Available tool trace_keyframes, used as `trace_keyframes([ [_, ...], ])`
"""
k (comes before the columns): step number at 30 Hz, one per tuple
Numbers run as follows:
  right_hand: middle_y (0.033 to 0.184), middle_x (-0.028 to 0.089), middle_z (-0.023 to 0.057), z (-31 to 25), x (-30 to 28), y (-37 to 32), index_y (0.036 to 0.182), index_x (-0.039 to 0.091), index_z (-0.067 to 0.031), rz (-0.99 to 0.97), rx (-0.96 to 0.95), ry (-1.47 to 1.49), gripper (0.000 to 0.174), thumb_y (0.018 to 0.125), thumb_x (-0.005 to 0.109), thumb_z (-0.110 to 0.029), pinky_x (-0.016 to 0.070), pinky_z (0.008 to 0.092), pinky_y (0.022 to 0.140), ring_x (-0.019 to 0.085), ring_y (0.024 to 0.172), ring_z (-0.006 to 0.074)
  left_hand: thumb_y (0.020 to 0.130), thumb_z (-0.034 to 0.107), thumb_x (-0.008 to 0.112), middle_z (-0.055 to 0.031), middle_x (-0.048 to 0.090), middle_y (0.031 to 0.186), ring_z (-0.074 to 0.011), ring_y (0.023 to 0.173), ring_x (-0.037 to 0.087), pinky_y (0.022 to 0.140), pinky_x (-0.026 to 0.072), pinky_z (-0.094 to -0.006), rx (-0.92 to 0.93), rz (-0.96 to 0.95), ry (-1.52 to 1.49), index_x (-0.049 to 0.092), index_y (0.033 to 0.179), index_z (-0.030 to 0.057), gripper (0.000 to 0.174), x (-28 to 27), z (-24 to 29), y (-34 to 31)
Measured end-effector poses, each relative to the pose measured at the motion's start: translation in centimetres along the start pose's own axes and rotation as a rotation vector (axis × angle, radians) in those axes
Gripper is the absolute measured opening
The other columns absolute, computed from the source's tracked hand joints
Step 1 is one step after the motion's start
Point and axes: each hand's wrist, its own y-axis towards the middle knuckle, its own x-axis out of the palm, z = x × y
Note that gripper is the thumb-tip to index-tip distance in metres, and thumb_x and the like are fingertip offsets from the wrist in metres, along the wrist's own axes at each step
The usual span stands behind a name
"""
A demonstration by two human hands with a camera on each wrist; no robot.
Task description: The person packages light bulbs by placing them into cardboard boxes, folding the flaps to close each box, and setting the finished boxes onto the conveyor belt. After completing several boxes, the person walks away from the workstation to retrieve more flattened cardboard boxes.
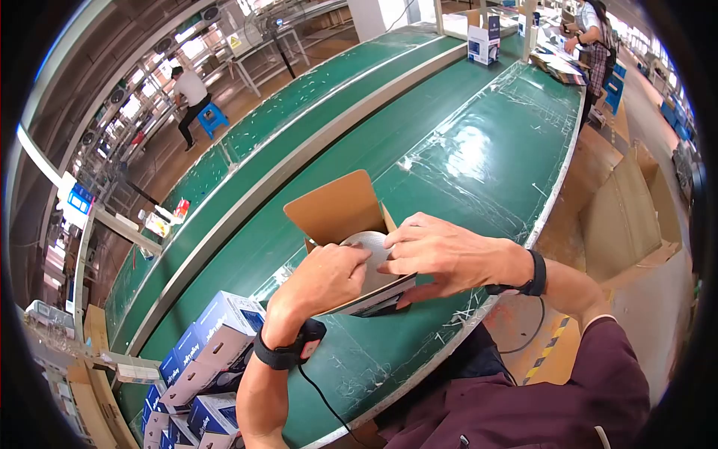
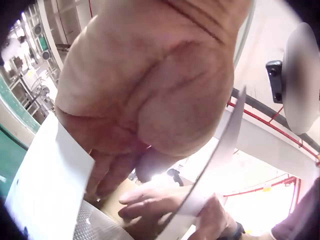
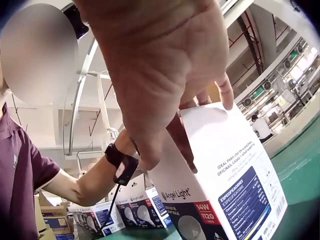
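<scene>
A small light-bulb carton [image 3: 235,165], printed "Angel Light" and "14W", stands with its top flap [image 1: 336,206] raised. Inside its mouth shows a rounded white piece with a fine dotted texture [image 1: 366,241]. My left hand [image 1: 321,277] reaches over the near left edge, fingers bent down at the white piece; its fingertips are hidden, and I cannot tell whether they pinch it. From the other side my right hand [image 1: 441,251] spreads over the opening, some fingers extended at the white piece. One of its fingers lies along the carton's outer side.
Several printed bulb cartons [image 1: 217,337] stand stacked at the left on the green worktable [image 1: 344,367]. Another carton [image 1: 483,41] stands at the far end. A large brown box [image 1: 628,217] is on the right. Two people are in the background, one seated on a blue stool [image 1: 213,120].
</scene>
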Motion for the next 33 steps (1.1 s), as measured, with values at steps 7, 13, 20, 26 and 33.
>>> trace_keyframes([
  [7, 0.108, 0.068, 0.0118, 0.0, 0.3, 0.4, 0.116, 0.071, -0.0061, 0.035, 0.026, 0.025, 0.043, 0.081, 0.088, -0.025, 0.0482, 0.0423, 0.096, 0.063, 0.113, 0.0304, 0.097, 0.017, 0.055, -0.0234, 0.073, 0.105, -0.0445, 0.094, 0.069, 0.084, 0.0560, -0.0493, 0.071, -0.011, 0.018, 0.074, 0.111, 0.0030, 0.027, 0.2, -0.7, 0.4],
  [13, 0.110, 0.073, 0.0069, 0.7, 0.8, -0.9, 0.117, 0.074, -0.0103, 0.209, 0.088, 0.230, 0.034, 0.084, 0.083, -0.014, 0.0466, 0.0429, 0.097, 0.066, 0.108, 0.0295, 0.113, 0.057, 0.036, -0.0151, 0.073, 0.125, -0.0232, 0.117, 0.064, 0.107, 0.0458, -0.0361, -0.069, 0.131, -0.991, 0.069, 0.131, -0.0049, 0.073, -3.5, 1.6, -3.8],
  [20, 0.109, 0.068, 0.0093, -2.8, 0.8, 0.1, 0.120, 0.066, -0.0099, 0.345, 0.523, 0.423, 0.050, 0.078, 0.091, -0.020, 0.0517, 0.0400, 0.093, 0.064, 0.107, 0.0279, 0.110, 0.065, 0.033, -0.0126, 0.072, 0.121, -0.0197, 0.113, 0.063, 0.105, 0.0457, -0.0353, -0.240, -0.103, -1.041, 0.068, 0.133, -0.0035, 0.081, -1.8, 2.4, -3.2],
  [26, 0.111, 0.065, 0.0135, -2.4, 4.9, -0.8, 0.128, 0.058, -0.0072, 0.640, 0.412, 0.291, 0.060, 0.078, 0.086, -0.025, 0.0482, 0.0435, 0.096, 0.062, 0.106, 0.0350, 0.101, 0.020, 0.059, -0.0061, 0.077, 0.100, -0.0160, 0.091, 0.071, 0.083, 0.0542, -0.0314, 0.296, -0.032, -0.405, 0.077, 0.110, 0.0005, 0.028, -3.0, 0.7, -0.9],
  [33, 0.108, 0.064, 0.0141, -3.2, 6.5, -0.2, 0.129, 0.050, -0.0062, 0.718, 0.456, 0.304, 0.055, 0.086, 0.080, -0.025, 0.0409, 0.0482, 0.105, 0.064, 0.105, 0.0335, 0.105, 0.025, 0.063, 0.0026, 0.071, 0.093, -0.0056, 0.083, 0.062, 0.073, 0.0482, -0.0226, -0.100, -0.168, -0.778, 0.076, 0.109, -0.0016, 0.030, -4.2, 4.1, -1.6],
])
